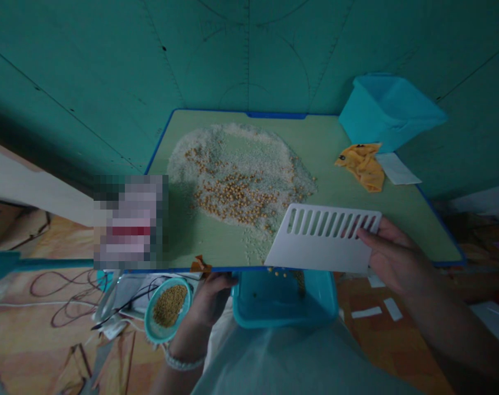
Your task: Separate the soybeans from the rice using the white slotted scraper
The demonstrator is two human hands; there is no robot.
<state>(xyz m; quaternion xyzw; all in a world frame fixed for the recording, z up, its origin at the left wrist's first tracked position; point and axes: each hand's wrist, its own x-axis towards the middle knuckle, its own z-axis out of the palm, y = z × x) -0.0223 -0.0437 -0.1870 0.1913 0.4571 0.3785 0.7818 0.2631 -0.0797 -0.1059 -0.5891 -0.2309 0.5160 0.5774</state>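
My right hand (391,255) grips the right end of a white plastic scraper (323,247) with a row of slots along its upper edge. The scraper lies over the table's front edge, its left end beside a spread of white grains (274,145) mixed with yellow beans (239,198). Several beans show just below the scraper's lower left corner, above a blue plastic bin (284,318) under the table edge. My left hand (212,296) is closed at the bin's left rim, its fingertips partly hidden. A few beans and a darker patch of grain show inside the bin.
On the green table (327,181) stand a blue box (368,120), a yellow cloth (366,167) and a white card (397,168). A blurred-out object (129,225) covers the left corner. Below left is a bowl (150,329) of beans, near floor cables (63,293).
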